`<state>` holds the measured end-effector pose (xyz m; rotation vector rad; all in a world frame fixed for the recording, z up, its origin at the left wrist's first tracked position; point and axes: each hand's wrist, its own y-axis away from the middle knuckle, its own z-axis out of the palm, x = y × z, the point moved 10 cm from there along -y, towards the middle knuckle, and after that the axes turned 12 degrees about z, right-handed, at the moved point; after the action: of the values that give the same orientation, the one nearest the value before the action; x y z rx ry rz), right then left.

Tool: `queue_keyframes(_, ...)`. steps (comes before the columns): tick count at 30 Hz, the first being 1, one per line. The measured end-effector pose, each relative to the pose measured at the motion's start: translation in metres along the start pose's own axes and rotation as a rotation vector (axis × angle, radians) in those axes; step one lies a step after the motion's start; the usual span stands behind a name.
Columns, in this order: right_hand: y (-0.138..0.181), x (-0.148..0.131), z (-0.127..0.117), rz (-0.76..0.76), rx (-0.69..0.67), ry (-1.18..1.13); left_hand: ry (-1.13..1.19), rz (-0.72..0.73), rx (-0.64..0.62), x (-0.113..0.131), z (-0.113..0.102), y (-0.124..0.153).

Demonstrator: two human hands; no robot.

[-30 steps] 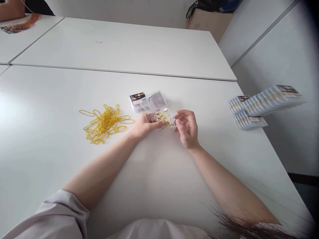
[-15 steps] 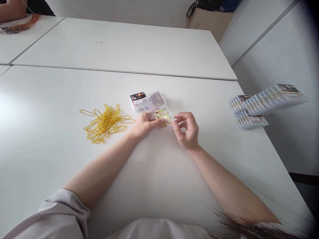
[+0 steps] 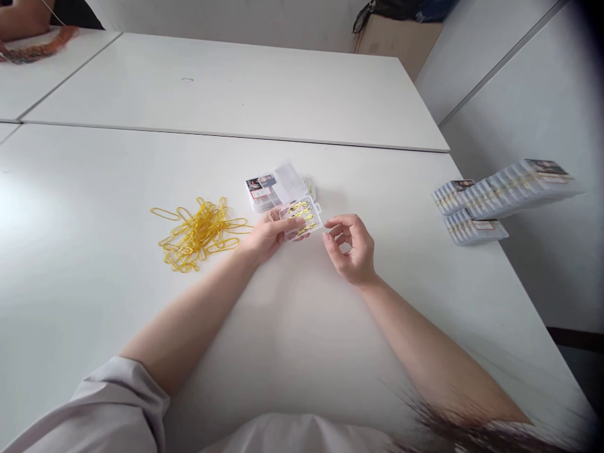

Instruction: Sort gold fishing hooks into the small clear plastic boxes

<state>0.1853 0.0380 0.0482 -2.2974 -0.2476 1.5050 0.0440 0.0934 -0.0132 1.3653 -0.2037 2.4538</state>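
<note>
Hands come first in the head view, and you have two of them over the white table [image 3: 94,189]. Your left hand [image 3: 265,237] grips one small clear case [image 3: 302,217], fingers curled under its near end and thumb pressed on top. The case sits tilted just above the table, straight in front of you. Inside it lie several yellow pieces, packed too close to count. Your right hand [image 3: 352,248] hangs just beside the case's right end, not touching it. Its fingers are half curled, thumb and forefinger near each other, with nothing showing between them.

Just behind the held case rests one second clear case [image 3: 276,187], so close that you cannot tell whether the two touch. It carries one black-and-red label at its left end, and its contents cannot be made out. Left of your left hand, one loose pile of yellow loops [image 3: 201,231] lies on the table, too tangled to count.

Off to your right, two rows of packed cases [image 3: 500,189] sit by the table's edge, one above the other. One cardboard box [image 3: 391,34] stands beyond the far table [image 3: 236,94]. In the top left corner, another person's arm [image 3: 19,19] lies on a third table beside one orange heap [image 3: 42,44].
</note>
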Motion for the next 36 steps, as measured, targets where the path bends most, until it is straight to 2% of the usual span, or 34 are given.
queue_keyframes(13, 0.001, 0.006, 0.001, 0.055, -0.025, -0.009, -0.015, -0.010, -0.009, 0.000, 0.000, 0.000)
queue_keyframes(18, -0.001, 0.019, 0.004, 0.161, -0.073, -0.091, -0.101, 0.055, -0.091, 0.000, 0.005, 0.000)
queue_keyframes(23, -0.005, 0.029, 0.014, 0.257, -0.194, -0.168, -0.349, 0.058, -0.208, -0.005, 0.010, 0.003)
queue_keyframes(28, -0.001, 0.045, 0.030, 0.461, -0.385, -0.290, -0.440, 0.045, -0.251, -0.004, 0.015, 0.005)
queue_keyframes(32, 0.002, 0.050, 0.035, 0.546, -0.433, -0.364, -0.485, 0.058, -0.266, -0.002, 0.018, 0.004)
queue_keyframes(36, -0.001, 0.052, 0.036, 0.542, -0.419, -0.425, -0.502, 0.062, -0.264, -0.005, 0.018, 0.004)
